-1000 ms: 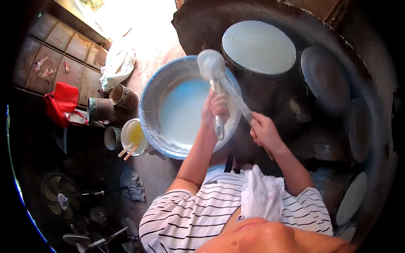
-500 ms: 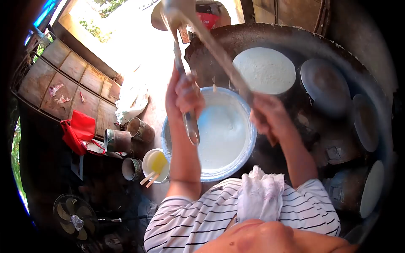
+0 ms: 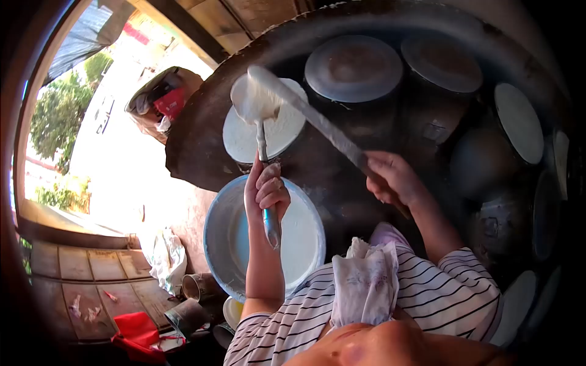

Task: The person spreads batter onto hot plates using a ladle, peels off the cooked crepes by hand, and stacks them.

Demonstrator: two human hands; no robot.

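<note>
My left hand [image 3: 267, 192] is closed round the handle of a ladle [image 3: 244, 102], whose bowl has whitish batter on it. In my right hand [image 3: 390, 177] is a long wooden paddle [image 3: 332, 131]; its whitened far end meets or overlaps the ladle's bowl. Behind and below the ladle lies a round plate coated white [image 3: 284, 131], partly hidden by it. Below my left hand stands a large bucket [image 3: 210, 235] of white batter [image 3: 302, 235], partly covered by my forearm.
Several round plates stand in a curve, including a grey one [image 3: 354, 68] and a white-coated one [image 3: 519, 122]. A dark curved metal rim [image 3: 183, 161] surrounds them. Metal cans [image 3: 186, 317] and a red bag [image 3: 135, 332] are at lower left. Another bag [image 3: 165, 100] sits beyond the rim.
The view has turned right, so the bucket appears further left. The ladle and paddle are now over a white-coated plate, with their ends together. Both hands have kept their hold.
</note>
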